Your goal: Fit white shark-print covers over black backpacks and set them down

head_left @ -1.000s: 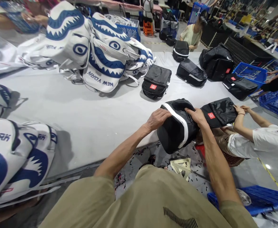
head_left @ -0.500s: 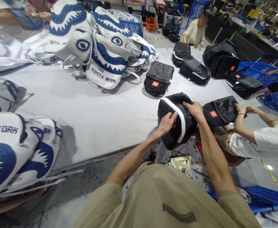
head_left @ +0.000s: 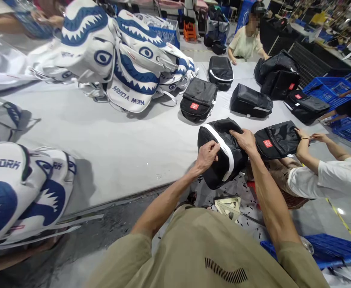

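Note:
I hold a black backpack (head_left: 215, 170) with a white stripe at the near edge of the grey table (head_left: 127, 144). My left hand (head_left: 207, 156) pinches its front face beside the stripe. My right hand (head_left: 245, 140) grips its top right side. Part of the bag hangs past the table edge. Right beside it lies another black backpack (head_left: 275, 140) with a red label, held by a seated person's hands (head_left: 303, 136).
White and blue shark-print bags are piled at the back (head_left: 127, 60) and at the near left (head_left: 19, 188). Several black backpacks (head_left: 197, 98) lie further along the table. Blue crates (head_left: 322, 90) stand at the right, one (head_left: 328, 252) on the floor by me. Another person (head_left: 247, 40) works at the far end.
My left hand slid from the bag's top left down onto its front beside the stripe and closed there. The bag was lifted slightly. The far person's black bags shifted.

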A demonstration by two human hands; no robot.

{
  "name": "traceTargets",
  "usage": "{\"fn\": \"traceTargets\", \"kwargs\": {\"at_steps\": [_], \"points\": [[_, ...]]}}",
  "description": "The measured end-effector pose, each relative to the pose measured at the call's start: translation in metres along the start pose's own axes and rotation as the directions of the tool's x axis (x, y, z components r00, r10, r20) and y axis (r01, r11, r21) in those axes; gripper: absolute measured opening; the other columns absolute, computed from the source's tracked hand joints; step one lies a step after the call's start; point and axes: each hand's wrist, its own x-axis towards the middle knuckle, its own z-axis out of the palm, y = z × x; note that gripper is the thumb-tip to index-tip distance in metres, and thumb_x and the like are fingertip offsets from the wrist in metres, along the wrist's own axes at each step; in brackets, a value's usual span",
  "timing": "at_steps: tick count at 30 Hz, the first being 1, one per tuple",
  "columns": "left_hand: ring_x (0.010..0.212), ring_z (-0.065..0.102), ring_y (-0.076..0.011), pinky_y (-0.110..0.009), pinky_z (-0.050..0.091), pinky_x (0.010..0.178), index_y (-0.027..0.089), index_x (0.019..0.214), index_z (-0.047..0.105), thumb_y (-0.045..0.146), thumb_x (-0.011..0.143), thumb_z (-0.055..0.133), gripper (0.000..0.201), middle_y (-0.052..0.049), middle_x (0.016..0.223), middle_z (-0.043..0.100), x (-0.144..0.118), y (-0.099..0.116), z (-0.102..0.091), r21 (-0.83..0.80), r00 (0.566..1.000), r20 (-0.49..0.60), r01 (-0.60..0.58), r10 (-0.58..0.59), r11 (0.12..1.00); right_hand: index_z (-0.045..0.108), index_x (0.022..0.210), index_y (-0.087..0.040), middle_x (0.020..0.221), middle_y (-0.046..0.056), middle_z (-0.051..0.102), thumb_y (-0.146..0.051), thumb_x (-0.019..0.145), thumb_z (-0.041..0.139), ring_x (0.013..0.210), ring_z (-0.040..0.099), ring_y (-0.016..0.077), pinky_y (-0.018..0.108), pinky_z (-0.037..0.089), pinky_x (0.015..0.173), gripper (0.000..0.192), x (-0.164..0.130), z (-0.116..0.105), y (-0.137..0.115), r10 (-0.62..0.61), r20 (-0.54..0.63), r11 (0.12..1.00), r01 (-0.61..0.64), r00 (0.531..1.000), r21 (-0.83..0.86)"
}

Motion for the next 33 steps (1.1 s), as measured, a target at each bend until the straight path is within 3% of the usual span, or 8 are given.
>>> {"fn": "traceTargets", "kwargs": {"at_steps": [7, 13, 17, 21, 25, 29, 31, 33], "points": [[0.05, 0.062, -0.0137, -0.026, 0.047, 0.052, 0.023, 0.073, 0.058, 0.079, 0.097, 0.068, 0.062, 0.004, 0.062, 0.059, -0.005, -0.006, 0.005, 0.017, 0.982, 0.053, 0.18, -0.181, 0.983, 0.082, 0.127, -0.019, 0.129, 0.021, 0.083, -0.076, 0.096, 0.064, 0.121, 0.077, 0.0367, 0.043, 0.055, 0.105, 0.067, -0.013, 0.005, -0.011, 0.04, -0.016, 0.996, -0.041, 0.999, -0.075], [0.045, 0.05, -0.0102, -0.025, 0.041, 0.048, 0.026, 0.071, 0.045, 0.083, 0.086, 0.079, 0.068, 0.007, 0.056, 0.051, -0.007, -0.012, 0.01, -0.248, 0.977, 0.113, 0.205, -0.182, 0.947, 0.083, 0.125, -0.019, 0.126, 0.023, 0.083, -0.078, 0.097, 0.063, 0.12, 0.077, 0.0389, 0.044, 0.054, 0.103, 0.068, -0.011, 0.006, -0.005, 0.01, -0.034, 0.994, -0.014, 0.999, -0.105], [0.049, 0.053, -0.0125, -0.026, 0.04, 0.052, 0.024, 0.068, 0.049, 0.078, 0.091, 0.075, 0.064, 0.005, 0.053, 0.051, -0.04, -0.057, -0.043, -0.066, 0.963, 0.047, 0.267, -0.264, 0.962, 0.083, 0.126, -0.015, 0.13, 0.027, 0.081, -0.073, 0.099, 0.065, 0.121, 0.076, 0.0396, 0.044, 0.054, 0.1, 0.067, 0.012, -0.012, 0.032, 0.076, -0.129, 0.985, -0.095, 0.989, -0.146], [0.046, 0.053, -0.015, -0.027, 0.04, 0.052, 0.027, 0.061, 0.043, 0.091, 0.083, 0.061, 0.07, 0.003, 0.046, 0.047, -0.098, -0.13, -0.08, 0.099, 0.849, -0.096, 0.528, -0.52, 0.844, 0.082, 0.129, -0.01, 0.13, 0.03, 0.08, -0.067, 0.104, 0.064, 0.121, 0.076, 0.0422, 0.043, 0.052, 0.094, 0.064, 0.013, -0.017, 0.063, 0.125, -0.213, 0.967, -0.167, 0.969, -0.191], [0.049, 0.059, -0.0191, -0.028, 0.046, 0.055, 0.029, 0.063, 0.039, 0.097, 0.083, 0.051, 0.072, 0.002, 0.047, 0.048, -0.135, -0.177, -0.062, 0.182, 0.783, -0.099, 0.621, -0.614, 0.763, 0.081, 0.123, -0.017, 0.108, 0.021, 0.084, -0.072, 0.107, 0.058, 0.1, 0.077, 0.0357, 0.037, 0.046, 0.083, 0.062, -0.015, 0.001, 0.041, -0.069, -0.173, 0.959, 0.017, 0.983, -0.283], [0.073, 0.076, -0.031, -0.037, 0.057, 0.072, 0.026, 0.067, 0.049, 0.072, 0.094, 0.062, 0.055, -0.005, 0.058, 0.062, -0.14, -0.175, -0.064, 0.358, 0.764, -0.133, 0.631, -0.631, 0.689, 0.078, 0.119, -0.018, 0.093, 0.015, 0.083, -0.072, 0.109, 0.058, 0.086, 0.073, 0.03, 0.034, 0.037, 0.076, 0.058, -0.029, 0.017, 0.001, -0.356, -0.099, 0.881, 0.299, 0.929, -0.366], [0.099, 0.08, -0.039, -0.044, 0.058, 0.089, 0.023, 0.075, 0.063, 0.052, 0.092, 0.073, 0.035, -0.012, 0.076, 0.075, -0.137, -0.158, -0.08, 0.456, 0.788, -0.172, 0.596, -0.592, 0.661, 0.078, 0.117, -0.018, 0.094, 0.015, 0.082, -0.071, 0.11, 0.057, 0.087, 0.073, 0.0302, 0.034, 0.036, 0.075, 0.057, -0.03, 0.024, -0.013, -0.449, -0.074, 0.842, 0.394, 0.89, -0.369], [0.124, 0.075, -0.0414, -0.049, 0.054, 0.106, 0.022, 0.101, 0.077, 0.036, 0.094, 0.073, 0.016, -0.017, 0.104, 0.082, -0.127, -0.136, -0.097, 0.637, 0.892, -0.135, 0.412, -0.432, 0.651, 0.079, 0.123, -0.019, 0.103, 0.015, 0.084, -0.066, 0.112, 0.056, 0.096, 0.073, 0.0307, 0.034, 0.041, 0.079, 0.053, -0.03, 0.032, -0.025, -0.546, -0.075, 0.805, 0.498, 0.834, -0.324]]}}
